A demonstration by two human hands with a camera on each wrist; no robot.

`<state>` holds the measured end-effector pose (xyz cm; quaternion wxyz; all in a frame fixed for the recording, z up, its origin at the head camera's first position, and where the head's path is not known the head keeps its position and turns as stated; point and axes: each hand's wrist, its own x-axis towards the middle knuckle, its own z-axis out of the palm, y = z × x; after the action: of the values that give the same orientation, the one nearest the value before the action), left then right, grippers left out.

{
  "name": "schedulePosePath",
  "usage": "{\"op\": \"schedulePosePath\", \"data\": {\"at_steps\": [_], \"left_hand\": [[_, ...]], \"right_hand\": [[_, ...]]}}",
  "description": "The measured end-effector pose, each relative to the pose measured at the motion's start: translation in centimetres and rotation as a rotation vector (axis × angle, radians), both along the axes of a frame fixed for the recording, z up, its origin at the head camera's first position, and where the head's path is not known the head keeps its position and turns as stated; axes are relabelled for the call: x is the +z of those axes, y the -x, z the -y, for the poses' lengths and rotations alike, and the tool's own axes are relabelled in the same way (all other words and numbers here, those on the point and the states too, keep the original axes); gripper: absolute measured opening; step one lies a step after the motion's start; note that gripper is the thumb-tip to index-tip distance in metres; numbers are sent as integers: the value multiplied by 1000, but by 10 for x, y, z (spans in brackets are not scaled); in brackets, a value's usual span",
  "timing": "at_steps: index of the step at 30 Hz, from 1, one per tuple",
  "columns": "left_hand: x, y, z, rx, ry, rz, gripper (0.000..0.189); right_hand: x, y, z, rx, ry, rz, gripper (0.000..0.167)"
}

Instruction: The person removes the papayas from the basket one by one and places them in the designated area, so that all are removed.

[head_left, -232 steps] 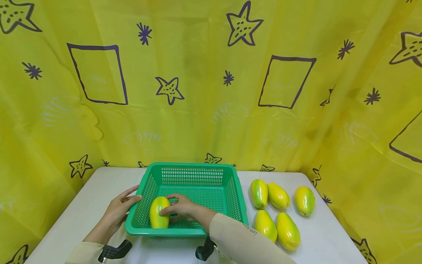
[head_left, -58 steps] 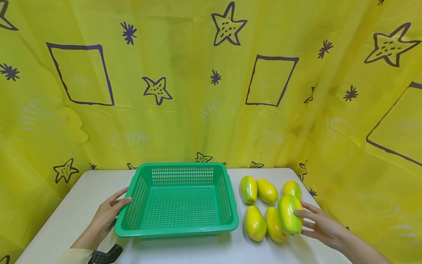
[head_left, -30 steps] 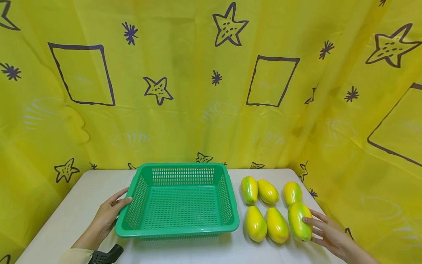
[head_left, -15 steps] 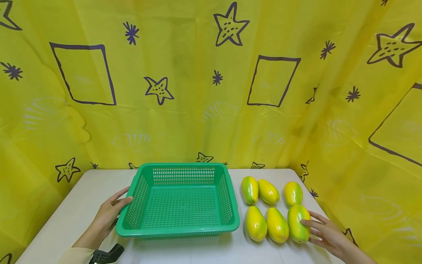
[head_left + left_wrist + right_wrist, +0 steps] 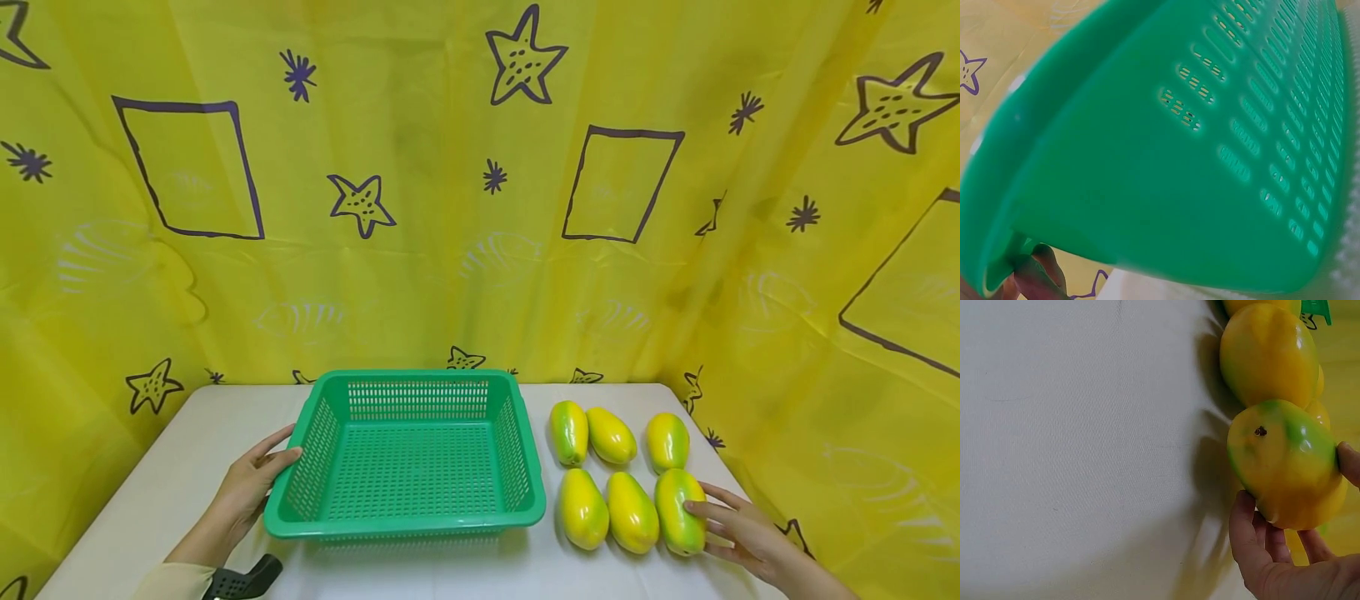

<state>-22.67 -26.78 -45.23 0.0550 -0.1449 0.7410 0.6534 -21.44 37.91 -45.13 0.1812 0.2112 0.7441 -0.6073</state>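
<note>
A green plastic basket (image 5: 405, 527) with slotted walls stands on the table, and its inside shows bare. My left hand (image 5: 243, 492) grips its left rim, thumb on top; in the left wrist view only a few fingers (image 5: 1041, 275) show under the rim. At the right, my right hand (image 5: 742, 529) holds a yellow-green mango (image 5: 678, 508) from its right side. In the right wrist view the thumb (image 5: 1349, 464) lies on one side of that mango (image 5: 1291, 469) and the fingers (image 5: 1250, 544) on the other. It sits at the right end of the near row.
Beside the held fruit lie two more mangoes (image 5: 632, 512) in the near row. Behind them are others, including a far-right mango (image 5: 667, 442). The white table (image 5: 420, 575) meets a yellow patterned curtain (image 5: 450, 292) at the back and sides.
Earlier my right hand held a mango inside the basket. Since then it moved right and lowered a mango to the near row's right end. My left hand stayed on the rim.
</note>
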Motion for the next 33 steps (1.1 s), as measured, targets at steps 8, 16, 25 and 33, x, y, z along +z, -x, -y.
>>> {"op": "schedulePosePath", "data": {"at_steps": [8, 16, 25, 33], "left_hand": [[0, 0, 0, -2, 12, -4, 78], [1, -2, -1, -7, 12, -12, 78], [4, -2, -3, 2, 41, -17, 76], [5, -3, -3, -2, 58, -21, 74]], "right_hand": [[0, 1, -2, 38, -24, -8, 89], [-8, 4, -4, 45, -32, -1, 90], [-9, 4, -5, 43, -31, 20, 91], [-6, 7, -8, 55, -27, 28, 88]]}}
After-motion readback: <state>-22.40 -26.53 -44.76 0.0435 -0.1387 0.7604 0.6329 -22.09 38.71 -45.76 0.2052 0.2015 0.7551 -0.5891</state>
